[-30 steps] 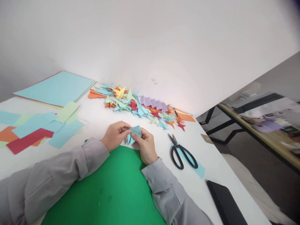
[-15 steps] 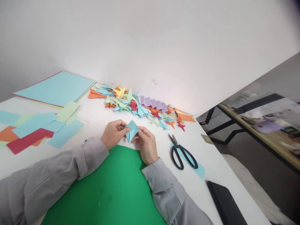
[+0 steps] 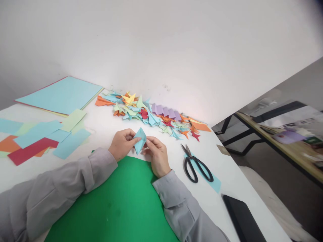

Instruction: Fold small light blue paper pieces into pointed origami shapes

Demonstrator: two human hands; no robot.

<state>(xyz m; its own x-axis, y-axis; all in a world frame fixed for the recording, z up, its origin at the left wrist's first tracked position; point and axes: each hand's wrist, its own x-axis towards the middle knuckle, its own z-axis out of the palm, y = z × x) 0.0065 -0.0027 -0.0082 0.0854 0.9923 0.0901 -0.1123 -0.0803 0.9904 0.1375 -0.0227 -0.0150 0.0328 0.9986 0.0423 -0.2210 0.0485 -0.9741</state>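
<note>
A small folded light-blue paper piece (image 3: 139, 140) stands upright between my two hands, above the far edge of a large green sheet (image 3: 118, 205). My left hand (image 3: 121, 144) pinches its left side with thumb and fingers. My right hand (image 3: 157, 155) pinches its right side. Both forearms, in grey sleeves, rest on the green sheet and the white table (image 3: 106, 126).
Black scissors (image 3: 195, 164) lie on a light-blue strip (image 3: 213, 181) to the right. A row of folded coloured paper figures (image 3: 151, 116) lines the wall. Cut coloured paper pieces (image 3: 37, 139) and a stack of large sheets (image 3: 62, 95) lie left. A black flat object (image 3: 242, 218) sits near the table's right edge.
The blue piece has been turned and raised from lying flat under my fingers to standing upright as a narrow pointed shape between both hands. My hands stayed in place.
</note>
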